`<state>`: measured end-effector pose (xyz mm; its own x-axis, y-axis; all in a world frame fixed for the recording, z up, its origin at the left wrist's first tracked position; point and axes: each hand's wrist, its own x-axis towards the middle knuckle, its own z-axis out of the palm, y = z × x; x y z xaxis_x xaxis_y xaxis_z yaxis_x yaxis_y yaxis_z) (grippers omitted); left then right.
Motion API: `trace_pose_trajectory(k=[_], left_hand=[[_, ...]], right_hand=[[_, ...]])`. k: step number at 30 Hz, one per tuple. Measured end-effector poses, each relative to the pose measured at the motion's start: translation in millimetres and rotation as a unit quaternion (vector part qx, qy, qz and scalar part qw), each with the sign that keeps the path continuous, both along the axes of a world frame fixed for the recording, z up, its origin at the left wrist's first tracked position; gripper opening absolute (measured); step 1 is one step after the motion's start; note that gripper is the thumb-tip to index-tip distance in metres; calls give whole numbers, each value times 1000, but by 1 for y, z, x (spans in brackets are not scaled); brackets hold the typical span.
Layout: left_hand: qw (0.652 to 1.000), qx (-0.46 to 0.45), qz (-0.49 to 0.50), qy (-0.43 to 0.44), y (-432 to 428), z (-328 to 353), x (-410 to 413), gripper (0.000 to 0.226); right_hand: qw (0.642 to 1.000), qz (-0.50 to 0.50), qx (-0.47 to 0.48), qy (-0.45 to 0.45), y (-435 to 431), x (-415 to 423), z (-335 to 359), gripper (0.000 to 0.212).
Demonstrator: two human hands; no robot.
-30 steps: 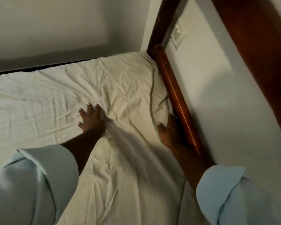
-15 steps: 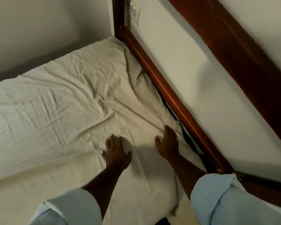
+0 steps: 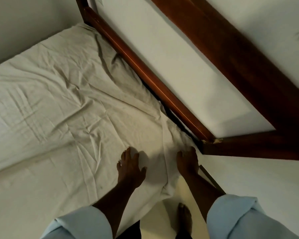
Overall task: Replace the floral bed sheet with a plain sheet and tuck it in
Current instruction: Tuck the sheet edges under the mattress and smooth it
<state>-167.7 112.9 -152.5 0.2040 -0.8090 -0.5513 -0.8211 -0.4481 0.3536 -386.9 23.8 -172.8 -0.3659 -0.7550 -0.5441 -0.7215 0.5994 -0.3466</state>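
- The plain sheet [image 3: 59, 100] is lying wrinkled beside the wooden bed frame [image 3: 145, 75].
- The left hand [image 3: 130, 168] is pressing it, fingers spread.
- The right hand [image 3: 187, 163], at 3 o'clock, is lying flat on its edge.

White wall [image 3: 21, 23], dark wooden rail [image 3: 146, 73]

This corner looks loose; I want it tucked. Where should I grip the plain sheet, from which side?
Probably pinch the plain sheet at its bunched free edge near the right hand, coming from the near side: cloth hangs loose there, while the wooden rail blocks beyond.
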Motion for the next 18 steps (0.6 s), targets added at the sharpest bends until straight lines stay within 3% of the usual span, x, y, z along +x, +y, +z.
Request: trace_pose_trajectory(k=[3,5,7,9,11,16,18], left_hand=[[1000,-27,-3,-16,2,-1,-29,67],[999,-35,-1,-26,2,-1,-51,65],[998,-48,2,-31,2,-1,-76,63],[997,-64,12,-28,1,0,-101,61],[996,-79,20,-30,0,1,-125,57],[995,-90,33,-35,7,2,-177,49],[993,-103,46,-25,8,3,-194,41]], right_hand=[[992,-105,74,-13,-14,-14,-1,91],[991,-48,119,-39,-19,-30,-11,94],[987,61,141,-36,-27,-49,-22,76],[987,68,131,-70,-34,-67,-24,51],[989,64,108,-75,-39,-89,-25,40],[984,128,120,12,-20,-168,-58,39],[988,120,100,-24,-4,-199,-56,48]])
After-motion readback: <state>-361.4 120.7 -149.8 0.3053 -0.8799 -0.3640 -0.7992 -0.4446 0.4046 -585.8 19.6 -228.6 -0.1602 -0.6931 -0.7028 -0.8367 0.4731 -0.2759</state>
